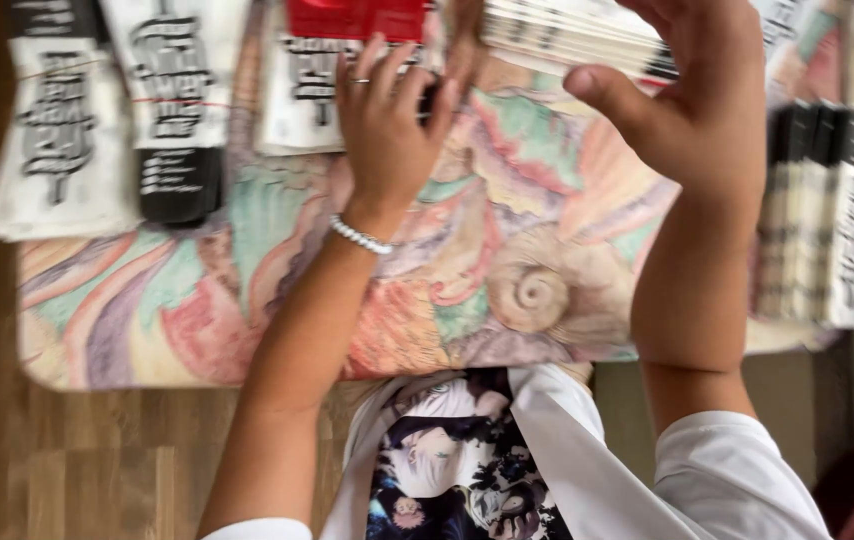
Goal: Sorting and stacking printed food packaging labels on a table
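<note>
On pastel mat (197, 300): left hand (387, 120) touching white booklets (297, 100).

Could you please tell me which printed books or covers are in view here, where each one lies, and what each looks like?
White book, black-lettered cover: far left, flat, upright rectangle.
Second white book: beside it, with a black lower band.
Red-topped white book: under the left hand.
Fanned book stack: top centre, pale page edges, at the right hand.
Dark-spined stack: right edge, black and white.
Pastel shell-patterned mat: beneath them all.

Likely a home room: stacked paperback books (67, 140) across the frame's top, pastel shell-patterned cloth (507, 270), wooden floor (77, 460).
</note>
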